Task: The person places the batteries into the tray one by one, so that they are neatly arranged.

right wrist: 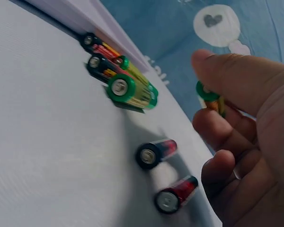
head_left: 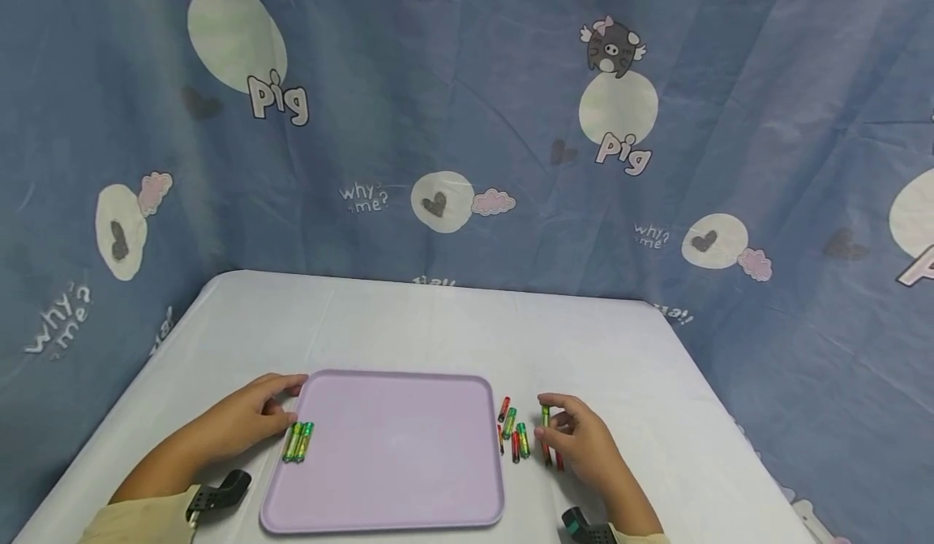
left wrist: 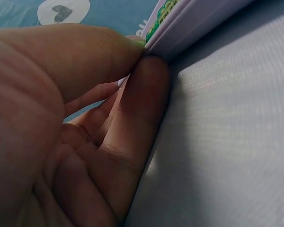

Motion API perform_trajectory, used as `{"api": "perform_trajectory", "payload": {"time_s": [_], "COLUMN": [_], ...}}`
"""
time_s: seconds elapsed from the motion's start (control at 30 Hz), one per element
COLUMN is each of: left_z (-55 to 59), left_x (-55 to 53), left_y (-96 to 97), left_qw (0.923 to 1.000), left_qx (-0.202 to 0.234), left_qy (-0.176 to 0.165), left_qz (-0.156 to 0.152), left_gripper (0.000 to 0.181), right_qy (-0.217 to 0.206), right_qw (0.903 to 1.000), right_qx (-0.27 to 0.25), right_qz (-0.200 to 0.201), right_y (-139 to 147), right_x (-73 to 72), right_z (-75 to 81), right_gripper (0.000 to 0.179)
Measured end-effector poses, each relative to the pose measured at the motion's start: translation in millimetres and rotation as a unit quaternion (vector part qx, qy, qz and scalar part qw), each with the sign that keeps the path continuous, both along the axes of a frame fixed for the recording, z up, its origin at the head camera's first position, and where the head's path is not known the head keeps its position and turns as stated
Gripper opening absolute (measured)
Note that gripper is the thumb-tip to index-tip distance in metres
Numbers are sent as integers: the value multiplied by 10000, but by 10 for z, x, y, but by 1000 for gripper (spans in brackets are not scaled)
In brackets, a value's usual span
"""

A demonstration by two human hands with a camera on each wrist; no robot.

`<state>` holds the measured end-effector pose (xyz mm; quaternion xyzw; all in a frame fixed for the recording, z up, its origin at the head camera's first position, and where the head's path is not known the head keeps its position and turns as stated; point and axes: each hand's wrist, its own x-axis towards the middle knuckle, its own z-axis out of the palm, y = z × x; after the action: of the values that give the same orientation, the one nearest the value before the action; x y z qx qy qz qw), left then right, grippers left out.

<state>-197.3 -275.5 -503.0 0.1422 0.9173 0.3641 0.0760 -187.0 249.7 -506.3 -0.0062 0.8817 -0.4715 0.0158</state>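
Observation:
My left hand (head_left: 251, 418) grips the left rim of a lilac tray (head_left: 397, 455), with the thumb on the rim and a finger against the outer wall in the left wrist view. Beside that thumb, a row of green-and-yellow batteries (head_left: 298, 442) lies on the tray. Right of the tray, my right hand (head_left: 584, 439) pinches a green battery (right wrist: 208, 92) between thumb and index finger. Two red-and-black batteries, one nearer the tray (right wrist: 156, 152) and one farther out (right wrist: 177, 194), lie on the table below this hand.
Several loose red and green batteries (head_left: 523, 440) lie between the tray's right edge and my right hand. A white cloth covers the table (head_left: 467, 325). Behind the table hangs a blue printed curtain (head_left: 452, 139).

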Motion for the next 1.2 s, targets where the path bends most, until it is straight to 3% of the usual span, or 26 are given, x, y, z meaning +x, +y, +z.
{"api": "perform_trajectory", "payload": {"time_s": [0.37,0.73,1.2], "left_z": [-24,-31,-17], "left_x": [-3,-13,15], "left_y": [-3,-14,-4], "left_qw": [10000,9999,10000], "left_qx": [-1,13,52], "left_qy": [-92,-108,-14], "left_qz": [1,24,-9], "left_gripper": [65,66,64], "right_qy": [-79,-30,90], "right_qw": [9954,9807,9730], "right_qx": [-843,-1769,-1870], "right_qz": [448,827,1351], "right_y": [-146,-394,-723], "right_x": [33,-3,-80], "right_z": [-15,149,254], "right_gripper": [52,52,46]}}
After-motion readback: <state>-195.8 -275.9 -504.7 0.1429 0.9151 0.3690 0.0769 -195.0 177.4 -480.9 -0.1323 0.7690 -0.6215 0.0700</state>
